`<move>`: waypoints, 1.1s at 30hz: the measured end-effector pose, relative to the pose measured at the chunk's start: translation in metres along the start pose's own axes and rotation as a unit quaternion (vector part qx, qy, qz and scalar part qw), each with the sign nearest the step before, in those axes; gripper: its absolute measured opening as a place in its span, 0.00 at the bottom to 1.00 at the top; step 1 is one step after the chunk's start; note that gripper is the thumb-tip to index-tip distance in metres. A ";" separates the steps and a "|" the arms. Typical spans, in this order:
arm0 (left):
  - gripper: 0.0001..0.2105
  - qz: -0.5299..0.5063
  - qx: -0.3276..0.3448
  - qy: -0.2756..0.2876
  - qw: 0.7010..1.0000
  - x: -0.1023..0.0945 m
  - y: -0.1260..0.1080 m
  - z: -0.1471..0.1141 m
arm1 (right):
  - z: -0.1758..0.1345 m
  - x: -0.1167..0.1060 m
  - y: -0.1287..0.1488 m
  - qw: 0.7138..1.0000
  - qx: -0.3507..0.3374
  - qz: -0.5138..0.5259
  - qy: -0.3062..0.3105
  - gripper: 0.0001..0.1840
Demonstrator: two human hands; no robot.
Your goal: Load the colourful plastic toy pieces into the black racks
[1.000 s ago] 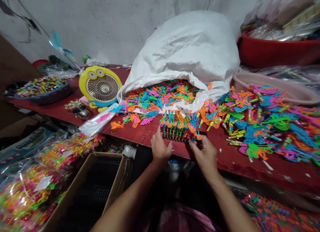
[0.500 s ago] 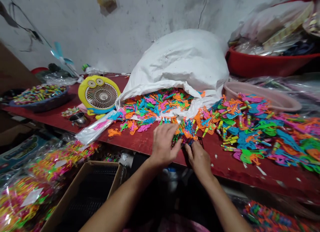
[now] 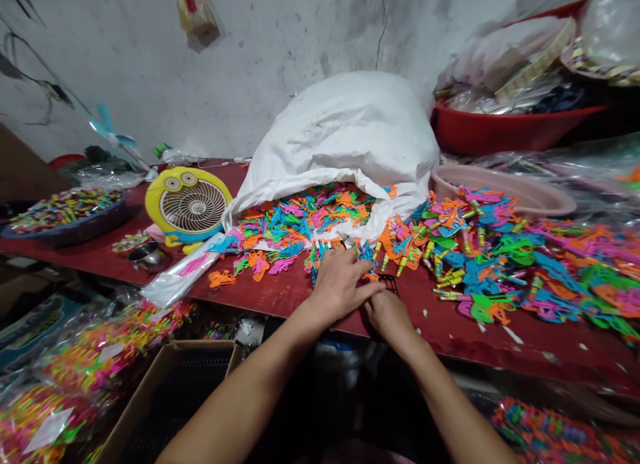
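My left hand (image 3: 340, 285) lies palm down with fingers stretched over small coloured plastic pieces (image 3: 313, 257) at the sack's mouth, its thumb reaching across to my right hand. My right hand (image 3: 391, 314) is closed at the near edge of a black plastic rack (image 3: 389, 284); its fingertips are partly hidden under the left thumb. Colourful pieces with striped tubes stand or lie around the rack. Behind it a big white sack (image 3: 345, 117) lies open, spilling coloured plastic pieces (image 3: 295, 214). What lies beneath my left palm is hidden.
A larger heap of plastic pieces (image 3: 505, 271) covers the red table (image 3: 280, 297) at right, before a pink basin (image 3: 540, 201). A yellow fan (image 3: 193, 204), metal cup (image 3: 146, 256) and blue basin (image 3: 100, 227) stand left. Below is a cardboard box (image 3: 135, 397).
My left hand has moved over the rack, its thumb now meeting my right hand. My right hand stays by the rack's near edge. The whole view has shifted slightly.
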State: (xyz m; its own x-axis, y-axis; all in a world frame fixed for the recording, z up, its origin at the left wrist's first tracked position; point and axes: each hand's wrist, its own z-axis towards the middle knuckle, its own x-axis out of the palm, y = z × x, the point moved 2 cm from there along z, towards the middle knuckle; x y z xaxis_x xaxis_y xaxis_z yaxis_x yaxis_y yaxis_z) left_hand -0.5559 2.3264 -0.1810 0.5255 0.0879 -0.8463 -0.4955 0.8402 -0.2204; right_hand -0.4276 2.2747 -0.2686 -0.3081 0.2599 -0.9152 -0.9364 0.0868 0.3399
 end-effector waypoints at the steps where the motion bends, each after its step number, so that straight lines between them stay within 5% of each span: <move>1: 0.21 0.005 -0.003 -0.002 1.000 0.001 0.000 0.003 | 0.001 -0.001 0.001 1.000 0.009 -0.010 0.013 0.13; 9: 0.16 0.005 -0.005 0.026 1.000 0.006 0.002 0.008 | 0.006 0.005 -0.009 0.996 0.015 0.067 0.057 0.10; 16: 0.14 0.027 -0.012 0.050 0.998 0.010 0.003 0.013 | 0.003 0.007 -0.022 0.951 -0.022 0.305 0.042 0.07; 20: 0.14 0.040 -0.012 0.054 0.998 0.011 0.001 0.013 | 0.002 0.007 -0.018 0.978 -0.038 0.205 0.006 0.09; 26: 0.14 0.057 -0.003 0.065 0.996 0.015 -0.001 0.015 | 0.002 0.007 -0.008 0.998 0.012 0.053 0.035 0.10; 33: 0.16 0.062 -0.001 0.034 0.998 0.012 -0.002 0.013 | -0.018 0.004 -0.008 0.995 -0.029 0.099 -0.007 0.12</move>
State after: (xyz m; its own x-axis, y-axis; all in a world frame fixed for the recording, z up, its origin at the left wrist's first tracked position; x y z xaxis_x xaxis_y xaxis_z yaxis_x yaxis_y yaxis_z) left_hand -0.5400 2.3329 -0.1841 0.4117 0.1535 -0.8983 -0.5548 0.8242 -0.1134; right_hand -0.4241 2.2577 -0.2788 -0.4851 0.2797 -0.8285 -0.8662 -0.0236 0.4992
